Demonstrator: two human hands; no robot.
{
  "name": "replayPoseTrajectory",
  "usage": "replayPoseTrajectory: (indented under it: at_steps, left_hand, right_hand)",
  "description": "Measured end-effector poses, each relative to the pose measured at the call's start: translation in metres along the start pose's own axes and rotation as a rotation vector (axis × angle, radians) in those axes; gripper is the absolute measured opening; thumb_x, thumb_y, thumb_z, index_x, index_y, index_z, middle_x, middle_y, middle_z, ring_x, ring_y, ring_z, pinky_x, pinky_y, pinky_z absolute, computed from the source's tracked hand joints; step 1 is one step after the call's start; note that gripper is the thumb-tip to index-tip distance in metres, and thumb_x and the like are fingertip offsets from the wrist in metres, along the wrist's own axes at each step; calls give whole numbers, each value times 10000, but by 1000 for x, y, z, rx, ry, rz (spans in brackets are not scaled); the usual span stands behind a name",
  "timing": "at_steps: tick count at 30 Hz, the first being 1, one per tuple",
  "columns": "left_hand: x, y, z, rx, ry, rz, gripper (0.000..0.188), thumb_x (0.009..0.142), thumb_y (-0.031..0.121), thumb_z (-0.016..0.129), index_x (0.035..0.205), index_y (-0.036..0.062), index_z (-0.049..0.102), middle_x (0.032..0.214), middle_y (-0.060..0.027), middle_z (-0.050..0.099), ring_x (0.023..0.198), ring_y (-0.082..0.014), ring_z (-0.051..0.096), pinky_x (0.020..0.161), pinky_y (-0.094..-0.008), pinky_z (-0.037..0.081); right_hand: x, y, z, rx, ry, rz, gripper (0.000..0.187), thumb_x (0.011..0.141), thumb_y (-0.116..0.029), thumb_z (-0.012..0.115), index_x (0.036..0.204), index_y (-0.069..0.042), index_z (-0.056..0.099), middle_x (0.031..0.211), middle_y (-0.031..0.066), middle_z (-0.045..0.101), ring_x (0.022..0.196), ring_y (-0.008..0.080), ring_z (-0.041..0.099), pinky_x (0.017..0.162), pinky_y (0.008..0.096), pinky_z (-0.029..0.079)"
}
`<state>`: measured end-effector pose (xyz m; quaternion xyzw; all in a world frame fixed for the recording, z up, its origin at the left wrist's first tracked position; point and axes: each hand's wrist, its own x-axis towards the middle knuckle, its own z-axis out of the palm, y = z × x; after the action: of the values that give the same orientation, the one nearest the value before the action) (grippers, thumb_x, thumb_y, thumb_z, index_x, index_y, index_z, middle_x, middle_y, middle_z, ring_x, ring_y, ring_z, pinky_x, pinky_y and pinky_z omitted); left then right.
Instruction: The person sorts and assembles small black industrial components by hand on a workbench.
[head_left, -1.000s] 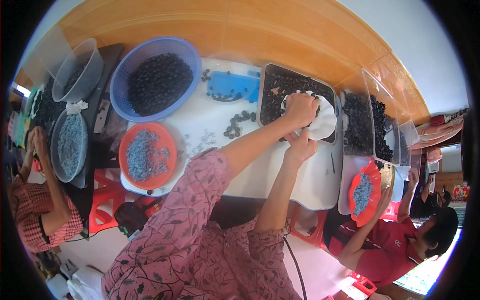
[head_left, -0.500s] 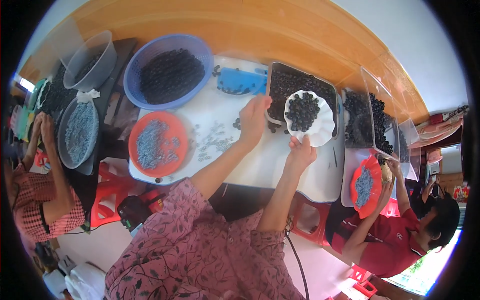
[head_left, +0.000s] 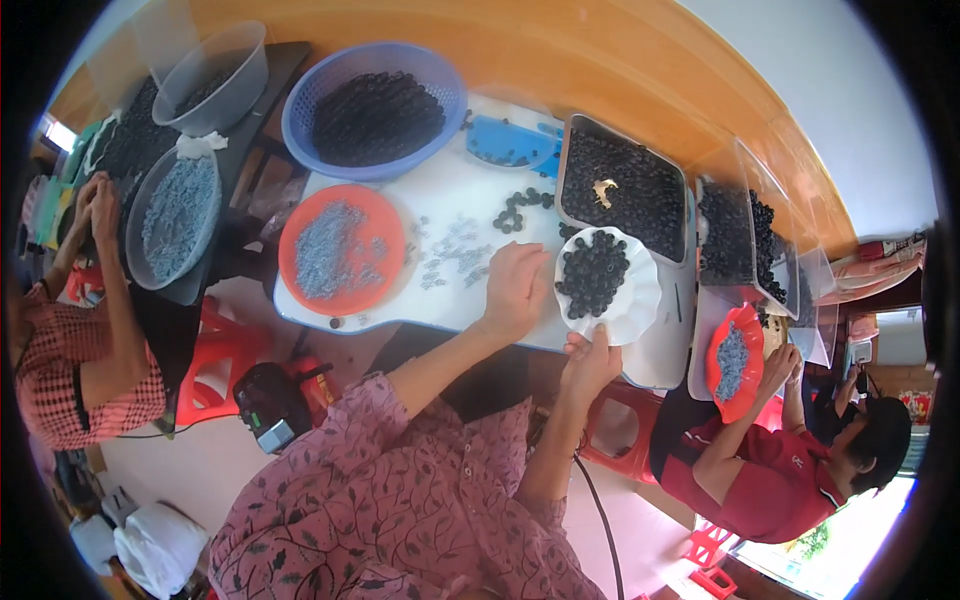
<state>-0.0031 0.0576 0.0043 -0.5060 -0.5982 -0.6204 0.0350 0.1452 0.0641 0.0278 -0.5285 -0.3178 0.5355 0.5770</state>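
My right hand [head_left: 592, 362] grips the near rim of a white scalloped plate [head_left: 642, 300] by thumb and fingers. Small black round pieces [head_left: 593, 272] are heaped on the plate's left part. Just left of the plate is my left hand [head_left: 517, 285], its fingers curled together and pointing toward the rim; anything between them is hidden. Beyond both hands, a metal tray [head_left: 562, 190] holds many more black pieces, with a gold-coloured patch [head_left: 604, 193] among them. A loose cluster of black pieces [head_left: 520, 208] lies on the white table [head_left: 440, 300] beyond my left hand.
On the table are a red plate [head_left: 290, 255] of small grey-blue pieces, a blue-violet basket [head_left: 300, 130] of black pieces and a blue scoop [head_left: 510, 143]. Co-workers sit on both sides, the right one beside a red scalloped dish [head_left: 716, 365] and clear bins [head_left: 765, 220].
The white plate has come toward me, off the metal tray's near edge. My left hand has dropped nearer, uncovering black pieces on the table. The whole view has shifted slightly.
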Motion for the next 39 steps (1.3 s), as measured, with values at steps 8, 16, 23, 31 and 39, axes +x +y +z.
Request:
replayPoseTrajectory:
  at_steps: [8,16,23,31,39]
  left_hand:
    - [-3,5,-6,-18,-156,105,424,772,180,682,1128,-15,564,1183,-196,518,1075,-394,497,973,-512,391]
    - [5,14,-3,-70,-493,238,603,704,310,737,1257,138,571,1393,-210,425,1274,-398,399,1044,-590,283]
    - [6,10,6,-37,-560,288,488,740,306,691,1216,216,628,1411,-161,435,1303,-360,386,1063,-578,251]
    - [1,4,13,-22,-482,192,396,742,279,698,1127,189,676,1373,-170,474,1289,-368,396,1054,-577,261]
    - [-2,-1,17,-7,-383,157,407,731,260,694,1110,115,662,1326,-200,489,1249,-388,414,1046,-569,286]
  right_hand:
    - [-34,4,-7,-26,-11,27,206,948,-111,547,1084,44,549,811,142,646,503,177,621,393,237,495]
    - [-38,10,-6,-132,-69,-11,243,942,-110,536,1123,52,547,862,151,643,526,188,632,403,245,497]
    - [-38,0,1,-252,-73,-46,301,951,-138,527,1165,74,521,886,181,642,503,209,631,386,255,494]
    - [-39,-10,9,-337,-80,-83,334,944,-125,495,1201,89,485,915,216,637,542,245,662,397,276,521]
    - [-42,-15,13,-354,-60,-91,327,942,-115,487,1180,110,479,920,219,632,548,251,665,400,279,535]
